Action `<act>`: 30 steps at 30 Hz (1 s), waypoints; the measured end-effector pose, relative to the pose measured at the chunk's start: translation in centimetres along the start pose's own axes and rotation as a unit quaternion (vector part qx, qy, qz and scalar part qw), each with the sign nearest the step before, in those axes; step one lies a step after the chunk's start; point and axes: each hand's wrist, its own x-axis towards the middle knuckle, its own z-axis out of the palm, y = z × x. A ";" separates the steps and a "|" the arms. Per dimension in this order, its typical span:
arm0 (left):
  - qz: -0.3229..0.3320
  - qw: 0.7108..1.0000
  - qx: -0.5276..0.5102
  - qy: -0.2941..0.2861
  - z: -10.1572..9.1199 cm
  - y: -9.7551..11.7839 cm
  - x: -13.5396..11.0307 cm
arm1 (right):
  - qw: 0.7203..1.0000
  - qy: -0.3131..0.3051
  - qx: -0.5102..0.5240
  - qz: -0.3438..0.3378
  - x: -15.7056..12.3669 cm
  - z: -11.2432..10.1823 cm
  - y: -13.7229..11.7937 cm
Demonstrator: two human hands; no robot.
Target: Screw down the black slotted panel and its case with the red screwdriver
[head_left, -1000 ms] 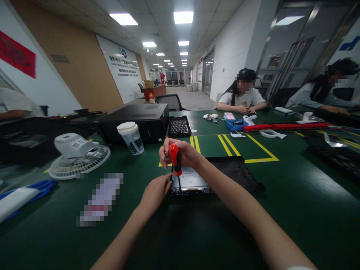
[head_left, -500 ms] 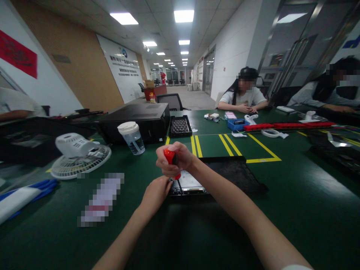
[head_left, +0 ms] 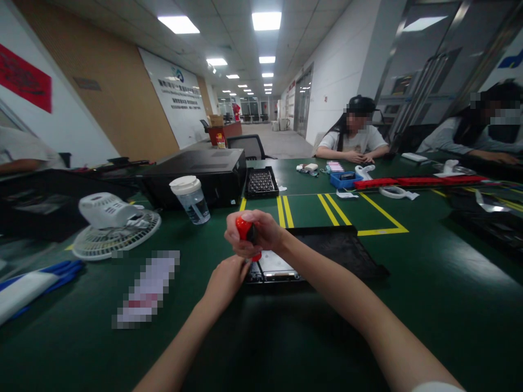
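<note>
A dark-green table with yellow lines stretches across an office. From the left come a white plastic fan and a clear, white-lidded cup. The left hand is at the left edge of a flat silver-and-black unit; its grip cannot be told. The right hand is clenched around a red-and-black-handled screwdriver, shaft down over the unit's front left part.

Screwdriver over device

The right hand grips the handle, its shaft pointing down at the device's front edge; the left hand is at the left edge. A fan and cup stand further left.
</note>
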 end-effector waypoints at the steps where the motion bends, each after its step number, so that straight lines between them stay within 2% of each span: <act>1: -0.001 1.000 -0.004 -0.001 -0.1 0.0 0.0 | 1.000 0.007 -0.002 -0.001 -0.1 0.0 0.0; 9: 0.003 1.000 -0.014 -0.006 -0.4 0.2 -0.2 | 0.997 0.064 -0.043 -0.006 -0.4 0.7 0.1; 19: 0.002 1.000 0.019 0.003 0.1 0.1 -0.1 | 0.991 0.088 -0.088 -0.049 -0.6 1.4 0.3; 30: 0.013 1.000 -0.023 0.004 -0.2 0.2 -0.3 | 0.968 0.196 -0.131 -0.086 -0.8 2.1 0.1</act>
